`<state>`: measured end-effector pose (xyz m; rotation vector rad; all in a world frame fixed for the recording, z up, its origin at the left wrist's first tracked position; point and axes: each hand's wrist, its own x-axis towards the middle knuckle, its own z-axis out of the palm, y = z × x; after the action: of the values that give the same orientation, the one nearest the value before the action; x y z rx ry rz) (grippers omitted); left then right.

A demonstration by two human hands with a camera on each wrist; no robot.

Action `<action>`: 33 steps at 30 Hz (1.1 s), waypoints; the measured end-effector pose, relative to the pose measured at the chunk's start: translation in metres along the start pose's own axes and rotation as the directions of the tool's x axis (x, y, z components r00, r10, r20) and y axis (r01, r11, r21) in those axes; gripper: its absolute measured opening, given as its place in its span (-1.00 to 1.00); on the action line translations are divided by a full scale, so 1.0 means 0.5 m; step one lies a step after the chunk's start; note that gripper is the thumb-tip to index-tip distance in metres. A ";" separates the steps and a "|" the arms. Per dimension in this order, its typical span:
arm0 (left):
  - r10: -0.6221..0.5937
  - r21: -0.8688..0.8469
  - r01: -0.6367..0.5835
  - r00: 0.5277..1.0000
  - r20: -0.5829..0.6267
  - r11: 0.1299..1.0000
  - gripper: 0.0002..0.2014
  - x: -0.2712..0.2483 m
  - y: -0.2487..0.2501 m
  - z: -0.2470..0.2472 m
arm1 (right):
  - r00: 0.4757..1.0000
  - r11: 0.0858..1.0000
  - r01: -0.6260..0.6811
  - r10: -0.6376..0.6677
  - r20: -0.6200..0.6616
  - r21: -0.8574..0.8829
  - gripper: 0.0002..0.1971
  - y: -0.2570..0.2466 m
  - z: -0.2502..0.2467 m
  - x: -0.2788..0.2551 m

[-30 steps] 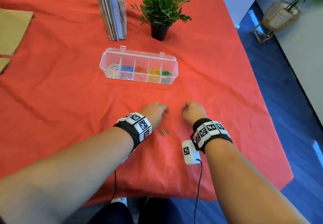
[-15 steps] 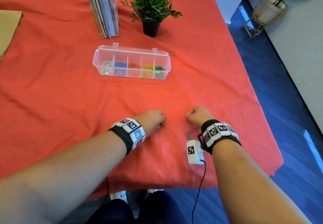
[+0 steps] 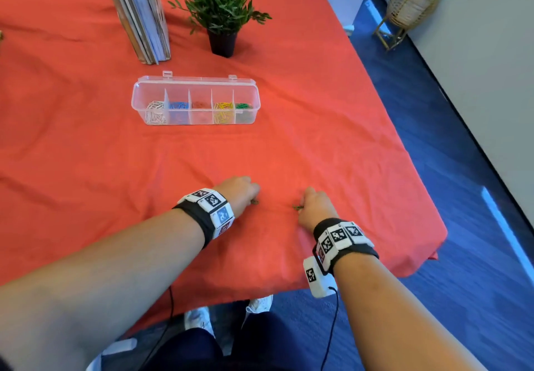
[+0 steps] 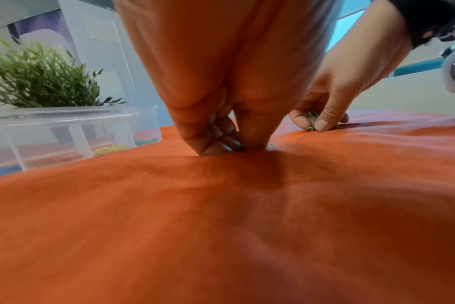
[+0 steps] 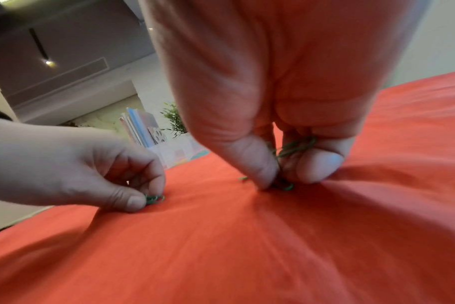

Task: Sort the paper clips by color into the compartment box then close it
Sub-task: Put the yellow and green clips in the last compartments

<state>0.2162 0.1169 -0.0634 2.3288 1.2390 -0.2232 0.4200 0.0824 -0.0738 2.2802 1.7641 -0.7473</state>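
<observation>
Two hands are seen low on the red cloth (image 3: 86,145), near the front edge of the table. Green paper clips (image 5: 154,199) are pinched by the left hand (image 3: 241,191) between thumb and fingertip, right on the cloth. More green paper clips are gripped by the right hand (image 3: 315,205): some are tucked under its curled fingers (image 5: 322,164), and another bunch is being pinched off the cloth. The two hands are near each other but apart.

The clips are judged to be very light, thin and stiff, and a bit slippery. They are best taken by a fingertip pinch at the rounded end. The cloth is soft and wrinkled, so it may get pinched up with a clip. A clip could also be dropped on the way to the box, because so many are held at once.

Farther back, toward the middle of the table, the clear compartment box (image 3: 196,101) is found with its lid up. Silver, blue, red, yellow and green clips are kept in five parts, and the green part is at the right end. Behind it, books (image 3: 141,15) and a small potted plant (image 3: 221,9) are stood toward the far edge. A blue floor (image 3: 433,139) and a wicker stand (image 3: 410,9) are seen off to the right.
</observation>
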 end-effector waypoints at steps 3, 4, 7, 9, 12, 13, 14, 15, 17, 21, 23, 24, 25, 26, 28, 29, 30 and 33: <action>-0.034 -0.039 0.033 0.999 -0.008 0.999 -0.79 -0.003 0.002 0.010 | 1.000 1.000 -0.020 0.020 -0.018 -0.023 -0.65 0.003 0.012 -0.004; -0.034 -0.057 0.033 0.999 -0.025 0.998 -0.80 -0.005 0.002 0.012 | 0.999 1.000 -0.023 0.022 -0.027 -0.011 -0.65 0.005 0.014 -0.006; -0.073 -0.170 0.062 0.995 -0.063 0.983 -0.86 -0.008 -0.003 0.006 | 0.999 1.000 0.005 -0.006 -0.039 -0.025 -0.69 0.010 0.012 -0.010; -0.116 -0.237 0.084 0.986 -0.124 0.968 -0.87 -0.006 -0.013 -0.012 | 0.999 1.000 0.006 -0.005 -0.037 0.016 -0.70 0.012 0.003 -0.012; -0.192 -0.335 0.102 0.949 -0.249 0.937 -0.84 -0.002 -0.030 -0.054 | 1.000 0.997 0.019 -0.018 -0.022 0.071 -0.71 0.017 -0.013 -0.013; -0.220 -0.368 0.109 0.936 -0.275 0.923 -0.84 0.000 -0.037 -0.067 | 1.000 0.994 0.026 -0.024 -0.015 0.106 -0.74 0.019 -0.017 -0.012; -0.248 -0.399 0.115 0.921 -0.299 0.910 -0.84 0.000 -0.043 -0.077 | 1.000 0.984 0.016 -0.015 -0.007 0.179 -0.78 0.022 -0.023 -0.010; -0.275 -0.427 0.120 0.905 -0.324 0.896 -0.85 0.001 -0.048 -0.085 | 1.000 0.958 -0.009 0.005 0.015 0.286 -0.81 0.024 -0.031 -0.007; -0.314 -0.470 0.113 0.872 -0.376 0.875 -0.85 0.004 -0.057 -0.097 | 0.994 0.848 -0.105 0.066 0.093 0.520 -0.71 0.030 -0.042 0.002; -0.356 -0.520 0.075 0.811 -0.464 0.851 -0.87 0.026 -0.063 -0.127 | 0.977 0.621 -0.214 0.117 0.180 0.754 -0.66 0.037 -0.058 -0.002; -0.365 -0.531 0.046 0.776 -0.514 0.846 -0.86 0.046 -0.066 -0.150 | 0.973 0.482 -0.230 0.101 0.207 0.846 -0.68 0.030 -0.063 -0.010; -0.364 -0.521 0.036 0.757 -0.543 0.853 -0.86 0.056 -0.068 -0.162 | 0.973 0.394 -0.230 0.083 0.215 0.890 -0.68 0.028 -0.066 -0.012; -0.358 -0.502 0.032 0.739 -0.570 0.864 -0.85 0.068 -0.070 -0.174 | 0.973 0.305 -0.231 0.061 0.223 0.924 -0.69 0.025 -0.069 -0.013; -0.351 -0.483 0.029 0.726 -0.592 0.875 -0.84 0.079 -0.072 -0.184 | 0.972 0.225 -0.233 0.035 0.231 0.946 -0.70 0.022 -0.075 -0.014; -0.346 -0.471 0.024 0.711 -0.612 0.882 -0.82 0.102 -0.078 -0.200 | 0.971 0.093 -0.235 -0.020 0.238 0.967 -0.70 0.018 -0.091 -0.007; -0.347 -0.465 0.029 0.706 -0.617 0.885 -0.81 0.113 -0.081 -0.206 | 0.969 0.040 -0.242 -0.042 0.244 0.969 -0.69 0.015 -0.102 -0.003; -0.346 -0.455 0.034 0.701 -0.624 0.890 -0.81 0.122 -0.081 -0.212 | 0.964 -0.013 -0.260 -0.067 0.258 0.966 -0.69 0.014 -0.114 0.001; -0.328 -0.449 0.003 0.686 -0.649 0.894 -0.80 0.145 -0.080 -0.227 | 0.913 -0.157 -0.390 -0.198 0.358 0.907 -0.80 0.012 -0.147 0.009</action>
<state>0.2160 0.2444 -0.0048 1.9395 1.6515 0.9102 0.4476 0.1151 -0.0138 2.2831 0.4362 -3.1926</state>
